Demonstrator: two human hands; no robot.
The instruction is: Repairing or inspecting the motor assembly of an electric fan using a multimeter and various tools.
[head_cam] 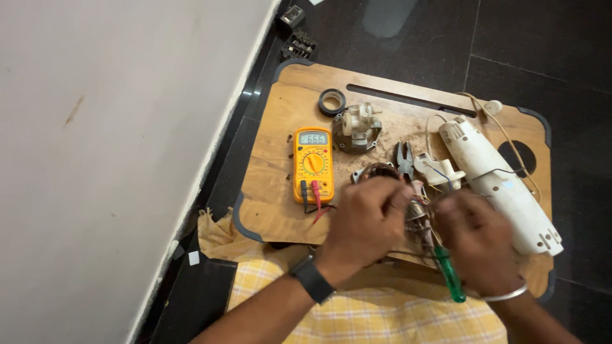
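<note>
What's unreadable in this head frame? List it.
- Small wired part between the left hand and right hand: covered by both hands and motion-blurred.
- Right hand's grip on the green-handled screwdriver: blurred; its tip is hidden among the wires.
- Multimeter probe ends: leads run under the left hand.
- Black parts on the floor beyond the wooden board: too small to identify.

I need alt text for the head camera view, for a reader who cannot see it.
Two hands, the left hand and right hand, work on a small wired part over a wooden board; the right holds a green-handled screwdriver. A yellow multimeter lies nearby.
</note>
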